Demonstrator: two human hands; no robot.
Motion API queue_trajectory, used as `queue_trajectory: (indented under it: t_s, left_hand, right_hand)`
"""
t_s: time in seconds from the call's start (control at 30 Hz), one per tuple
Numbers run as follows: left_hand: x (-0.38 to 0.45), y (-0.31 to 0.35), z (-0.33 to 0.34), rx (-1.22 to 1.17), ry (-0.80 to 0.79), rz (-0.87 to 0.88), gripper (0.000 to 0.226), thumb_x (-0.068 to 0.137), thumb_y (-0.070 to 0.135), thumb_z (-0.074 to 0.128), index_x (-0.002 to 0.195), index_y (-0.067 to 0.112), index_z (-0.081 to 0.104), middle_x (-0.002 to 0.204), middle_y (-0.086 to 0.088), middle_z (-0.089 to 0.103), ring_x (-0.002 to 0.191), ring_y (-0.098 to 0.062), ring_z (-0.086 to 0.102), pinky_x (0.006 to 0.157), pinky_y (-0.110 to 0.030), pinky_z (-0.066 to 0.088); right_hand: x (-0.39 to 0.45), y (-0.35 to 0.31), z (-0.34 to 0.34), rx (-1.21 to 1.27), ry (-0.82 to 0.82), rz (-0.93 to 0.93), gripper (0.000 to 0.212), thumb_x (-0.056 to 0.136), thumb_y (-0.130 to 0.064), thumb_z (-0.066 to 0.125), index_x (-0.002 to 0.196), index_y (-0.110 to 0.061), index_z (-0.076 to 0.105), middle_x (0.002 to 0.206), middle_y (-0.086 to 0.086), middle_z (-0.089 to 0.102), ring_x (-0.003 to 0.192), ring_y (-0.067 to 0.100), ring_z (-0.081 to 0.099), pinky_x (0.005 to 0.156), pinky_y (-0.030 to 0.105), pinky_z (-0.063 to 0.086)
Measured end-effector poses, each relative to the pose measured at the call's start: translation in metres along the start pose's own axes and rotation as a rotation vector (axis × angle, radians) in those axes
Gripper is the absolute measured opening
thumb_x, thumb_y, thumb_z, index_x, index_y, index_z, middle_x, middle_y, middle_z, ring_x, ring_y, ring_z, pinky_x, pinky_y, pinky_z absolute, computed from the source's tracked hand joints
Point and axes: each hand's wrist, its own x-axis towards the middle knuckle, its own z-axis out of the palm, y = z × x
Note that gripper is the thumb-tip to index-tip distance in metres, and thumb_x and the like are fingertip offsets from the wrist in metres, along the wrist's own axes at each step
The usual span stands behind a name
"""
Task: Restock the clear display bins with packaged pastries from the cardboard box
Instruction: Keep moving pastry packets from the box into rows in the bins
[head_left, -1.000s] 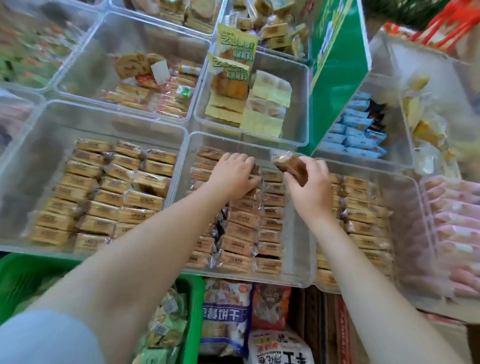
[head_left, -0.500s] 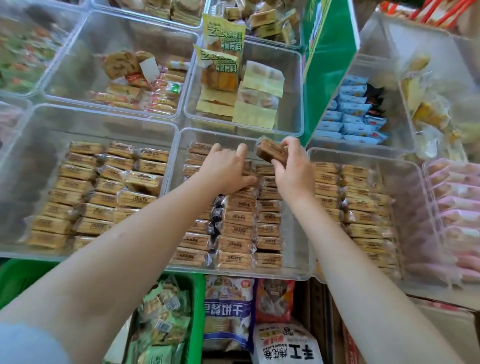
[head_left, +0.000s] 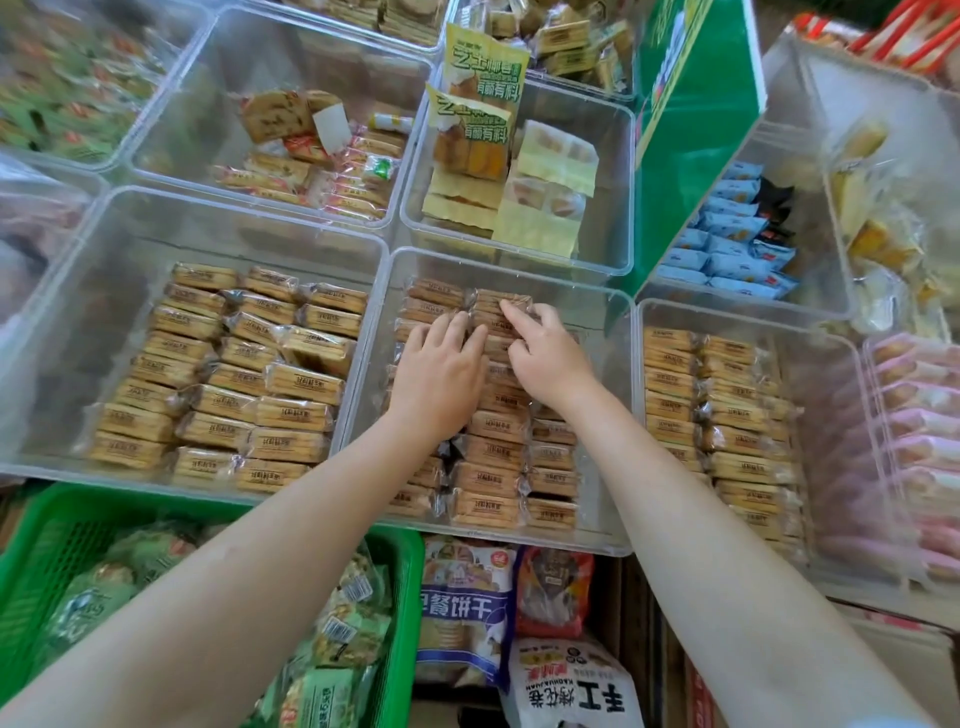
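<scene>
- My right hand (head_left: 545, 358) is at the far end of the middle clear bin (head_left: 613, 415). Its fingers are bent and press on a wrapped pastry (head_left: 501, 301) in the far row. I think I am tucking it in so it lies flat like the others.
- I cannot tell if my fingers pinch the wrapper or only push on it.
- My left hand (head_left: 441, 374) is just beside the right one. Its fingers are out straight and lie flat on the packs next to that pastry. I think it holds the row down so nothing slides.
- The other pastries in this bin (head_left: 488, 473) lie in neat rows, side by side, from far to near. That way people can see them and take one.
- The right side of this bin has a bare strip, so more can go in, I think.
- The bin on the left (head_left: 52, 338) has paler packs in rows. The bin on the right (head_left: 852, 415) has rows too.
- Far bins hold other snacks, and a green sign (head_left: 691, 130) leans between them.
- Near me, lower down, is a green basket (head_left: 52, 545) with green packs, and big snack bags (head_left: 467, 613) to its right.
- I cannot see the cardboard box clearly.
</scene>
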Motion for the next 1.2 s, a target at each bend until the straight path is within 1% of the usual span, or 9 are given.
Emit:
queue_trajectory:
  t_s: [0.1,0.23,0.33,0.47,0.7,0.77,0.9,1.07,1.2]
  left_hand:
    - [-0.003,0.008,-0.010,0.111,-0.208,-0.073,0.061,0.107,0.048,0.015,0.161,0.018,0.015,0.168,-0.010,0.013,0.155,-0.030,0.009,0.121,-0.053,0.017]
    - [-0.006,0.016,-0.024,0.118,-0.296,-0.102,0.064,0.106,0.049,0.018,0.161,0.016,0.011,0.169,-0.012,0.004,0.156,-0.031,0.000,0.122,-0.053,0.010]
    - [-0.018,0.036,-0.040,-0.013,-0.135,-0.102,0.050,0.103,0.037,0.037,0.145,0.009,0.043,0.158,-0.018,0.034,0.147,-0.034,0.027,0.118,-0.049,0.024]
    - [-0.046,0.116,-0.053,-0.326,-0.008,0.024,0.029,0.098,0.029,0.055,0.113,0.009,0.069,0.114,-0.012,0.064,0.109,-0.030,0.055,0.091,-0.043,0.044]
    - [-0.079,0.335,-0.035,-0.512,-0.186,0.360,0.045,0.093,0.048,0.042,0.107,0.018,0.072,0.092,-0.007,0.068,0.087,-0.031,0.064,0.070,-0.039,0.052]
    - [-0.080,0.394,-0.023,-0.420,-0.220,0.447,0.044,0.097,0.044,0.048,0.130,0.017,0.061,0.114,-0.010,0.065,0.107,-0.033,0.061,0.087,-0.043,0.051]
    - [-0.079,0.493,0.005,-0.123,-0.252,0.565,0.072,0.100,0.050,0.045,0.159,0.019,0.019,0.151,-0.010,0.045,0.138,-0.030,0.043,0.113,-0.047,0.035]
    - [-0.078,0.543,0.048,0.098,-0.027,0.534,0.062,0.095,0.043,0.050,0.146,0.008,0.042,0.120,-0.013,0.064,0.111,-0.033,0.060,0.096,-0.047,0.047]
    - [-0.077,0.543,0.058,0.175,0.082,0.543,0.059,0.094,0.041,0.055,0.139,0.004,0.047,0.116,-0.016,0.064,0.105,-0.034,0.060,0.091,-0.048,0.045]
  right_hand:
    - [0.002,0.001,0.000,-0.120,-0.072,0.014,0.057,0.102,-0.034,0.033,0.156,-0.045,0.022,0.166,0.000,0.017,0.147,0.030,0.029,0.118,0.053,0.026]
    - [-0.016,0.000,-0.009,-0.083,-0.058,0.000,0.061,0.102,-0.030,0.039,0.157,-0.046,0.018,0.164,0.002,0.024,0.147,0.027,0.027,0.118,0.058,0.025]
    - [-0.073,0.005,-0.035,0.183,0.179,-0.024,0.050,0.101,-0.021,0.045,0.149,-0.034,0.042,0.143,0.001,0.050,0.126,0.018,0.050,0.104,0.043,0.045]
    - [-0.199,0.046,-0.085,0.360,0.580,-0.034,0.021,0.095,-0.010,0.051,0.095,-0.014,0.071,0.087,-0.004,0.067,0.078,0.005,0.060,0.068,0.019,0.048]
    - [-0.348,0.227,-0.122,0.714,1.100,0.612,0.023,0.093,-0.015,0.049,0.074,-0.007,0.059,0.065,0.006,0.057,0.063,0.026,0.053,0.064,0.034,0.046]
    - [-0.366,0.292,-0.115,0.672,1.002,0.861,0.020,0.096,-0.018,0.050,0.085,-0.011,0.064,0.080,0.002,0.064,0.079,0.023,0.061,0.073,0.034,0.048]
    - [-0.385,0.408,-0.078,0.556,0.521,1.132,0.037,0.098,-0.025,0.055,0.131,-0.008,0.059,0.131,0.013,0.061,0.122,0.033,0.057,0.101,0.037,0.047]
    - [-0.391,0.488,-0.035,0.595,0.223,1.196,0.051,0.102,-0.024,0.053,0.147,-0.001,0.041,0.148,0.018,0.048,0.135,0.033,0.048,0.109,0.037,0.041]
    - [-0.377,0.531,0.003,0.649,0.083,1.173,0.066,0.099,-0.028,0.060,0.153,-0.005,0.029,0.156,0.018,0.037,0.142,0.033,0.039,0.113,0.037,0.037]
